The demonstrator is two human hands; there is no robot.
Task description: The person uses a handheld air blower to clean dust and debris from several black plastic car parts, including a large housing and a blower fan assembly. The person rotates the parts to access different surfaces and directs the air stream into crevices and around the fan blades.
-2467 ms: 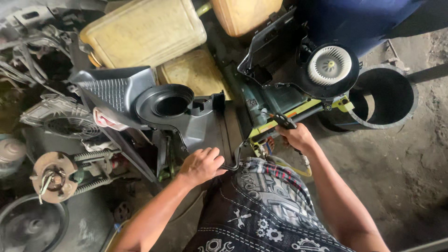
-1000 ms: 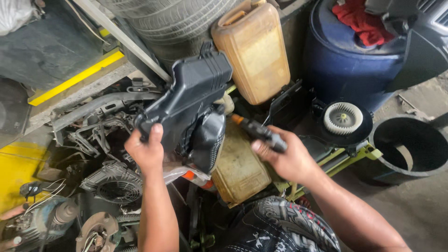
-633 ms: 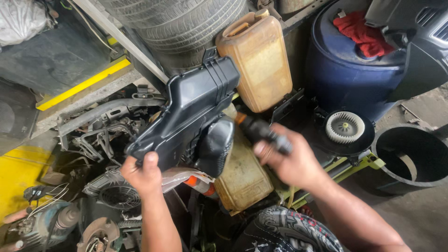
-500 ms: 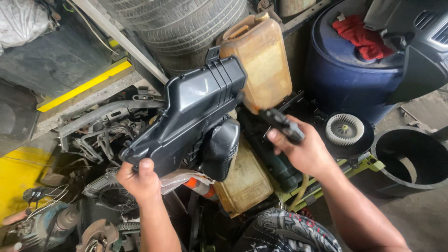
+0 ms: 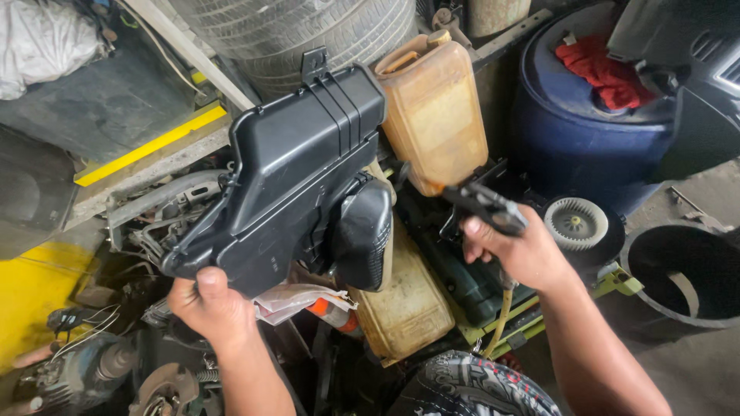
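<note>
The left hand (image 5: 212, 308), fingers clamped, had raised the black housing (image 5: 297, 173) higher; the right hand (image 5: 524, 250) (fist closed) drew the air gun (image 5: 486, 208) back.

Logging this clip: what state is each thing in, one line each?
left hand: gripping black plastic housing, lifted and tilted
right hand: closed on black spray tool
upper jerrycan: upright, capped
blue drum: red rag on top
black bucket: open
</note>
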